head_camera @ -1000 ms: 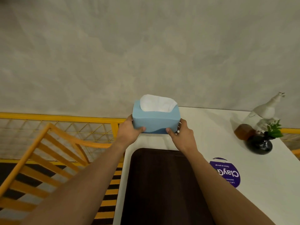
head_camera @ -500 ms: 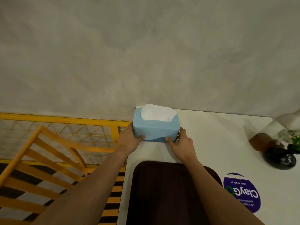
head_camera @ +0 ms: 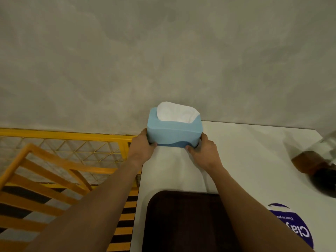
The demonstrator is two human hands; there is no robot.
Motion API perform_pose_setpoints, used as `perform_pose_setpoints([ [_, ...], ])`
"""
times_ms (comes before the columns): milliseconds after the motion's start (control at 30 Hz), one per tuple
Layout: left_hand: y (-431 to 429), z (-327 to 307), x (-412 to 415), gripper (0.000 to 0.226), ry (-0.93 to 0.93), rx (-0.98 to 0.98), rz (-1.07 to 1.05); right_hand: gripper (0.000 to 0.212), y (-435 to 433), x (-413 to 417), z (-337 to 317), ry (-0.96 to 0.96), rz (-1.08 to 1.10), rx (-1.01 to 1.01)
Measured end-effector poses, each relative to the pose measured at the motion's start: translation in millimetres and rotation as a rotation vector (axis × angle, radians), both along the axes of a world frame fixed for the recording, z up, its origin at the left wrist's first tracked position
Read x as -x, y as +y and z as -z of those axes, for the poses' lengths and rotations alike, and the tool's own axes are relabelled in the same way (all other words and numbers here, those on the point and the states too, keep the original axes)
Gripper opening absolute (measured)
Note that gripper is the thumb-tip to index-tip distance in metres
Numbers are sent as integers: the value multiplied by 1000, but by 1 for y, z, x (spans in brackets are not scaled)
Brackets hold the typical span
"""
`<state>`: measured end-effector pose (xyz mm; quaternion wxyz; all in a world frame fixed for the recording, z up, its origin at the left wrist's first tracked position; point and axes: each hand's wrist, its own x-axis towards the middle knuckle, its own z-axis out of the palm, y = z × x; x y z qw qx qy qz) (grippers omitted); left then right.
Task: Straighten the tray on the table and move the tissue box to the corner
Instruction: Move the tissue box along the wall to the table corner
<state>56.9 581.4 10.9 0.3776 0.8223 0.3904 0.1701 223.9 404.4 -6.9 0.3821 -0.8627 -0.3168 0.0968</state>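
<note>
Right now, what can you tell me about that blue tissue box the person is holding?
The tissue box is light blue with rounded corners and a darker blue band along its base. A white tissue puffs out of the wide opening on top. It stands upright at the far left corner of the white table, close to the grey wall. The left hand and right hand grip its two ends. Whether its base fully rests on the table is unclear.

Tissue box (head_camera: 174, 131) (two-handed grip) at table (head_camera: 245, 160) corner
</note>
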Motion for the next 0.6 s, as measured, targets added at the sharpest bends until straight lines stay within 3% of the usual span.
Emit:
perform_pose_setpoints([
  [200,10,4,-13,37,20,-41,6,60,10,-22,8,-34,-7,37],
  [600,23,8,-25,36,-17,-52,-3,59,23,-45,14,-32,-33,130],
])
